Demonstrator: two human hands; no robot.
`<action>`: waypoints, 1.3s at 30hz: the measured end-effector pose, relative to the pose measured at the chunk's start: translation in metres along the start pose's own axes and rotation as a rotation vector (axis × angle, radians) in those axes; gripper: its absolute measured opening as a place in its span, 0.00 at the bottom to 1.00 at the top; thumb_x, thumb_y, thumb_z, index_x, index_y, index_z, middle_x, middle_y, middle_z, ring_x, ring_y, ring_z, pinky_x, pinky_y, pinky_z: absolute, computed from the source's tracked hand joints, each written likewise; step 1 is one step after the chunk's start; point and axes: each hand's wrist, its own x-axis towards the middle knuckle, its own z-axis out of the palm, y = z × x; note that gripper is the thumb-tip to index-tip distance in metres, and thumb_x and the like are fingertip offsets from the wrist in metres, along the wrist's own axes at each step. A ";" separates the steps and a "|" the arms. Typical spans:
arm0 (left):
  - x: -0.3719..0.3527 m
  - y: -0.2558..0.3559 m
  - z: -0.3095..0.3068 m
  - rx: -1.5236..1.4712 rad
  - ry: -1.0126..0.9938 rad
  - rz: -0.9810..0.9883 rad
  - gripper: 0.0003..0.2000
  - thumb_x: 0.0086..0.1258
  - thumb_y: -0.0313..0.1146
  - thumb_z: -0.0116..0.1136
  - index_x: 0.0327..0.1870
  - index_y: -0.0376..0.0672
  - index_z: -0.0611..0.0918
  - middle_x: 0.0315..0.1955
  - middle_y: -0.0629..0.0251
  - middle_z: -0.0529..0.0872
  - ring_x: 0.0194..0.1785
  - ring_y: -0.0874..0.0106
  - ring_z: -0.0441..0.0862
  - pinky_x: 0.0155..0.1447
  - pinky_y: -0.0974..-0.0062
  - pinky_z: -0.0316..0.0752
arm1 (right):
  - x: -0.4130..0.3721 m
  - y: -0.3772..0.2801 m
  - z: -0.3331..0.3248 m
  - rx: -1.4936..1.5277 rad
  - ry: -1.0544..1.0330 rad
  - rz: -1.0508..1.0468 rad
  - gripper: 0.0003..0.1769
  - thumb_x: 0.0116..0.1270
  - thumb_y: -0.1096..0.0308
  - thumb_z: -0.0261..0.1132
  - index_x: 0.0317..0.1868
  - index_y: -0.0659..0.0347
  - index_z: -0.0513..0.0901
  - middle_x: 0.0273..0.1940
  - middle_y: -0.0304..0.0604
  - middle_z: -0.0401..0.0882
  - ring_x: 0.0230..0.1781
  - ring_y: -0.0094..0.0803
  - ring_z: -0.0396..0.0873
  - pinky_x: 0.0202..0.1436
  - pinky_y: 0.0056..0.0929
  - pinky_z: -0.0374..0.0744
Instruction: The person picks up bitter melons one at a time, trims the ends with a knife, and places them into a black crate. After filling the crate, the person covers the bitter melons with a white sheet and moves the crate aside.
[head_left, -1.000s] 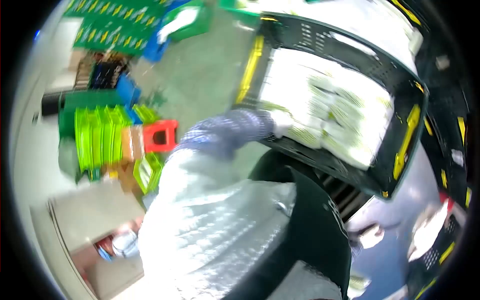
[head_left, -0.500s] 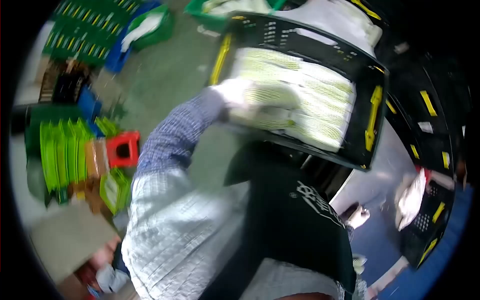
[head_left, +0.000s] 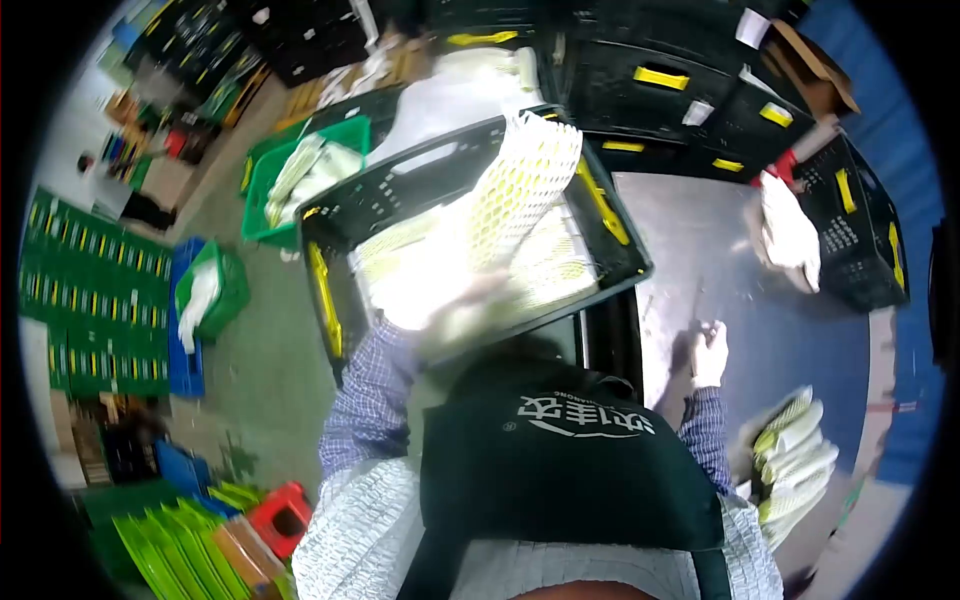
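Observation:
My left hand (head_left: pixel 420 290), washed out by glare and blurred, is in a black crate (head_left: pixel 395 185) in front of me. It appears closed on the lower end of a pale green-yellow piece of produce in a white foam net (head_left: pixel 525 180), which tilts up toward the crate's far right corner. Beneath it, more net-wrapped pieces (head_left: pixel 560 265) lie side by side in the crate. My right hand (head_left: pixel 709 355), in a white glove, rests on the metal tabletop (head_left: pixel 780 340) right of the crate. Its fingers are curled, with nothing visible in them.
Several netted pieces (head_left: pixel 795 465) lie at the table's near right. A white bundle (head_left: pixel 788 235) lies by a black crate (head_left: pixel 850 215). Stacked dark crates (head_left: pixel 640 85) stand behind. Green baskets (head_left: pixel 262 200) are on the left, and a red stool (head_left: pixel 280 520) stands at lower left.
My view has turned right, so the crate appears lower and further left. The netted piece at my left hand has swung from lying level to tilting upward. My right hand stays on the table.

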 end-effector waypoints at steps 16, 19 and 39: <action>0.046 0.041 0.169 -0.446 -0.668 -0.108 0.37 0.52 0.20 0.69 0.68 0.36 0.71 0.55 0.60 0.82 0.57 0.69 0.80 0.63 0.69 0.74 | 0.022 -0.292 -0.136 0.481 -0.133 -0.568 0.29 0.67 0.69 0.68 0.68 0.61 0.74 0.58 0.48 0.81 0.55 0.33 0.81 0.58 0.29 0.79; 0.058 0.018 0.184 -0.314 -0.748 -0.122 0.39 0.50 0.18 0.69 0.69 0.37 0.69 0.59 0.61 0.79 0.63 0.67 0.76 0.69 0.69 0.69 | 0.016 -0.270 -0.130 0.346 0.202 -0.561 0.18 0.64 0.74 0.70 0.55 0.65 0.83 0.42 0.47 0.86 0.39 0.29 0.85 0.45 0.25 0.82; 0.056 -0.005 0.236 -0.728 -0.491 -0.090 0.30 0.54 0.39 0.74 0.56 0.36 0.74 0.45 0.53 0.82 0.47 0.67 0.83 0.50 0.69 0.82 | -0.043 -0.227 -0.101 0.404 -0.154 -0.745 0.13 0.59 0.77 0.69 0.45 0.59 0.83 0.44 0.43 0.83 0.37 0.39 0.81 0.39 0.33 0.78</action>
